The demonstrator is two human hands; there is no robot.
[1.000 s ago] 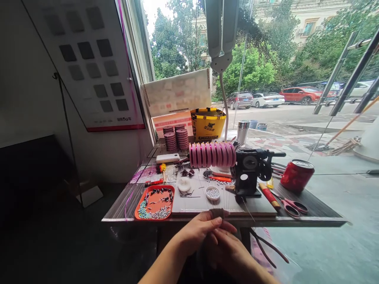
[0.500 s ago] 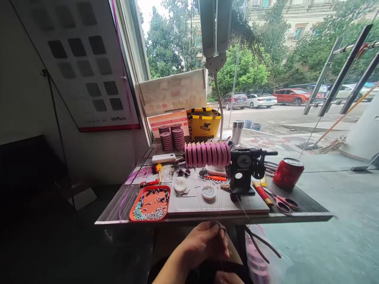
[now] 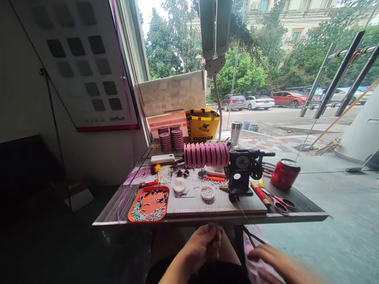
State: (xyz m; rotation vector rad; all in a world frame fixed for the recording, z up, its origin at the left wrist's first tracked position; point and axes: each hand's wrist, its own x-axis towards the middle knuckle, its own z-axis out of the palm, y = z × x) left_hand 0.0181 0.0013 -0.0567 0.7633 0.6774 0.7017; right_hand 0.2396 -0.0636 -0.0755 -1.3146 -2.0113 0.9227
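Observation:
My left hand (image 3: 204, 242) is closed just below the table's front edge, thumb pressed against the fingers. What it pinches is hidden or too small to make out. To the right, my right hand (image 3: 275, 262) is smeared by motion, its fingers stretched out and apart at the dark, plier-like handles (image 3: 257, 236) hanging at the table edge. Whether it touches them I cannot tell. Thin lines run down over the board (image 3: 183, 205) from a row of pink line spools (image 3: 206, 154) on a black winder (image 3: 240, 173). A small white dish of silvery beads (image 3: 207, 193) sits on the board.
An orange tray (image 3: 130, 215) of small metal and teal parts stands left. Scissors (image 3: 280, 205), a red can (image 3: 285, 174) and a red-wrapped stick (image 3: 261, 195) lie right. Stacked spools (image 3: 177, 139) and a yellow bag (image 3: 204, 125) stand behind. A plastic bag (image 3: 250, 266) hangs below.
My right hand has moved from the bottom centre out to the right, over the lower ends of the dark handles. My left hand stays closed in nearly the same place.

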